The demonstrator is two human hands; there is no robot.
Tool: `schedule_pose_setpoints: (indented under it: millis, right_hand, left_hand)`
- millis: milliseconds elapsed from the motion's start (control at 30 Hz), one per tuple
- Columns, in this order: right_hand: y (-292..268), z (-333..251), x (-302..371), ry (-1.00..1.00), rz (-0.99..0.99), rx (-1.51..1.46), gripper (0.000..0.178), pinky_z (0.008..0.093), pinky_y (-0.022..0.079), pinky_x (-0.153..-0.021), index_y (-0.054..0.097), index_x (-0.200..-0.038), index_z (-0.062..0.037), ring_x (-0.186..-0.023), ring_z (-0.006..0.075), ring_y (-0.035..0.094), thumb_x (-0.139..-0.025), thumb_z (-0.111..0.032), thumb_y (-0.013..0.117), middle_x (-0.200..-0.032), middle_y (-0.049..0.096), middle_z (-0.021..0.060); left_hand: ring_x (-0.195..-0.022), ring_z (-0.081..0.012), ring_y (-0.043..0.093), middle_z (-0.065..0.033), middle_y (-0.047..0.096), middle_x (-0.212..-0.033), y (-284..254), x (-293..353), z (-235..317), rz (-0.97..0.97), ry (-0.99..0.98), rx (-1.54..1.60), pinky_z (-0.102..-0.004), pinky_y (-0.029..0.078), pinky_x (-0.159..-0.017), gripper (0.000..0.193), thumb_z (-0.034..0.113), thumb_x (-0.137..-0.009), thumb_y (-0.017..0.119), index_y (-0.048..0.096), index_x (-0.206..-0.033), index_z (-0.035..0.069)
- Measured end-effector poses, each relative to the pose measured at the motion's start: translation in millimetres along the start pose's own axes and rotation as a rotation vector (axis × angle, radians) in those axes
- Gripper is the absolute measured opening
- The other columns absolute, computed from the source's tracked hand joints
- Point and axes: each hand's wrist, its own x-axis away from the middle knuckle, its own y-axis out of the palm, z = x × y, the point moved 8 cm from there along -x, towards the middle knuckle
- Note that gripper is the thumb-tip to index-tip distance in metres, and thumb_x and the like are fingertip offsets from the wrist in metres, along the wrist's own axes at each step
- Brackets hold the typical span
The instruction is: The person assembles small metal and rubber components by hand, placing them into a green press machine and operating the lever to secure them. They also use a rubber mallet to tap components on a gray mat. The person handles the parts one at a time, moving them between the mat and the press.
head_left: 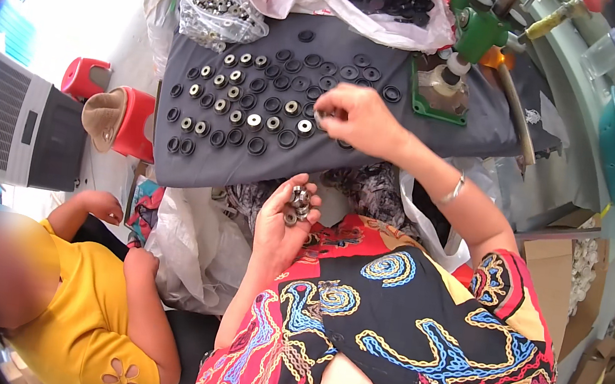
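Note:
My left hand (276,227) is cupped palm up just off the table's near edge, with several small silver metal rings (298,205) in it. Above the table's right half, my right hand (364,119) pinches a small shiny piece that looks like another such ring, mostly covered by the fingers. Black round rubber rings (255,145) lie in loose rows across the grey cloth. Silver metal rings sit in many of them, such as the metal ring (254,120) left of my right hand; others hold no metal.
A plastic bag of metal parts (224,10) and a white sack of black discs (278,0) lie at the back. A green hand press (438,93) stands at the right, beside a wooden handle (516,114). A person in yellow (95,304) sits at the left near red stools (136,127).

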Motion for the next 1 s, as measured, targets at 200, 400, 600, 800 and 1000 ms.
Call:
schedule_pose_setpoints:
  millis: [200, 400, 600, 800, 1000]
  right_hand:
    - [12, 30, -59, -0.114, -0.021, 0.276, 0.02, 0.035, 0.053, -0.068, 0.069, -0.094, 0.0, -0.073, 0.0273, 0.066, -0.074, -0.006, 0.069, -0.085, 0.066, 0.014]
    - [40, 50, -79, 0.012, -0.25, 0.44, 0.023, 0.0402, 0.052, -0.08, 0.07, -0.096, -0.001, -0.087, 0.0324, 0.065, -0.075, -0.009, 0.067, -0.093, 0.065, 0.0153]
    - [58, 64, -85, 0.066, -0.364, 0.503, 0.023, 0.042, 0.051, -0.084, 0.071, -0.097, -0.002, -0.091, 0.0345, 0.064, -0.076, -0.01, 0.067, -0.094, 0.065, 0.0167]
    - [61, 63, -92, 0.028, -0.375, 0.581, 0.019, 0.0441, 0.053, -0.081, 0.072, -0.091, -0.0028, -0.087, 0.0352, 0.067, -0.074, -0.008, 0.066, -0.09, 0.069, 0.0184]
    - [53, 40, -83, -0.057, -0.284, 0.707, 0.017, 0.0439, 0.05, -0.085, 0.07, -0.09, -0.0034, -0.092, 0.0342, 0.064, -0.075, -0.012, 0.07, -0.091, 0.066, 0.0152]
  left_hand:
    - [-0.075, -0.0215, 0.056, -0.0122, 0.061, -0.095, -4, 2, 6, -0.242, -0.01, 0.085, -0.0291, 0.041, -0.058, 0.032, 0.022, -0.103, 0.046, 0.054, -0.123, 0.0]
    - [-0.073, -0.0219, 0.055, -0.0134, 0.061, -0.094, -9, 9, 14, -0.118, 0.016, 0.067, -0.0285, 0.04, -0.055, 0.033, 0.02, -0.101, 0.046, 0.052, -0.126, -0.001]
    - [-0.073, -0.0223, 0.055, -0.0136, 0.061, -0.092, -18, 12, 24, -0.096, 0.04, 0.077, -0.0286, 0.04, -0.054, 0.032, 0.018, -0.101, 0.046, 0.052, -0.126, -0.001]
    - [-0.071, -0.0217, 0.054, -0.0129, 0.062, -0.091, -10, 15, 29, -0.123, 0.067, 0.073, -0.0281, 0.04, -0.054, 0.03, 0.016, -0.101, 0.047, 0.052, -0.125, -0.001]
    - [-0.068, -0.0208, 0.053, -0.0123, 0.062, -0.09, 2, 19, 31, -0.102, 0.075, 0.058, -0.0276, 0.039, -0.053, 0.032, 0.015, -0.101, 0.046, 0.051, -0.129, 0.0]
